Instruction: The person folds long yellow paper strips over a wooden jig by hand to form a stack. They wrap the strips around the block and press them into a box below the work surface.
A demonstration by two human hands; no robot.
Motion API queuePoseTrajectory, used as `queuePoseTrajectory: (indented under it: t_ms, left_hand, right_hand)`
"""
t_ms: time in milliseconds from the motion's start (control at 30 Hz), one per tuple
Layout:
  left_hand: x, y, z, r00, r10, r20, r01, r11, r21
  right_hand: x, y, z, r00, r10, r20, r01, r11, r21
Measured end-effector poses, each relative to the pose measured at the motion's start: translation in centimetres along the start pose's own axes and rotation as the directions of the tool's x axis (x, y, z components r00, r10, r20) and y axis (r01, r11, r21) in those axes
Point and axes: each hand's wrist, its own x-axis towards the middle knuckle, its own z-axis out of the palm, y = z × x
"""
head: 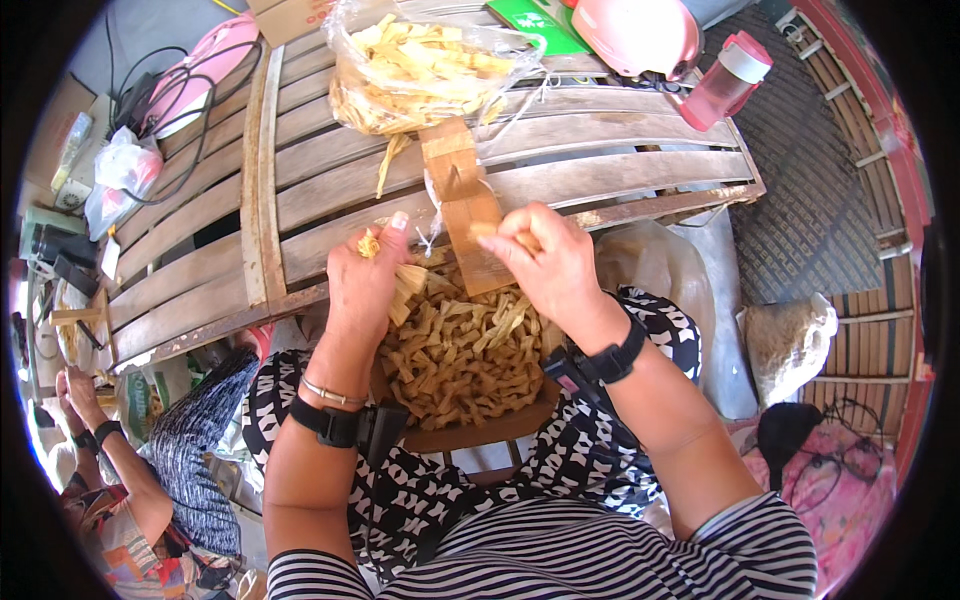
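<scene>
My left hand is closed around a bundle of dried, pale yellow plant strips. A small tan strip piece sits between the thumb and fingers of my right hand, over a wooden board. The board carries a small upright dark point and reaches from the slatted table down over a basket on my lap. Many short, knotted-looking tan pieces fill the basket. Beyond the board, a clear plastic bag holds longer yellow strips.
The slatted bamboo or wooden table has a rusty metal edge. On it are a pink bottle, a pink helmet-like object, a green packet, black cables and a plastic bag. Another person's hands are at far left.
</scene>
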Motion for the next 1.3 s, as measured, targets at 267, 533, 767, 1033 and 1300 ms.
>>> queuePoseTrajectory:
  t_ms: [267,533,767,1033,1300]
  left_hand:
    - [-6.4,2.1,2.4,0.829,-0.417,0.373,0.287,0.889,0.356]
    - [-6.4,5.5,1.9,0.49,-0.148,0.859,-0.096,0.97,0.222]
    - [-4.2,2.0,2.1,0.357,0.673,0.648,-0.934,0.25,0.255]
    - [-4.4,2.2,2.7,0.505,0.801,0.32,-0.812,0.316,0.491]
    - [-4.8,1.6,1.4,0.673,0.371,0.639,-0.73,0.471,0.496]
  right_hand:
    - [-0.7,-3.4,-1.3,0.827,-0.511,0.234,0.447,0.851,0.275]
    - [0.7,-3.4,-4.6,0.905,0.085,0.416,-0.207,0.944,0.258]
    - [-1.4,-3.5,-4.0,0.257,0.381,0.888,-0.964,0.039,0.262]
    - [-1.2,-5.4,-1.5,0.815,0.448,0.368,-0.57,0.498,0.654]
    - [-1.7,-4.1,-2.2,0.879,0.02,0.477,-0.036,0.999,0.025]
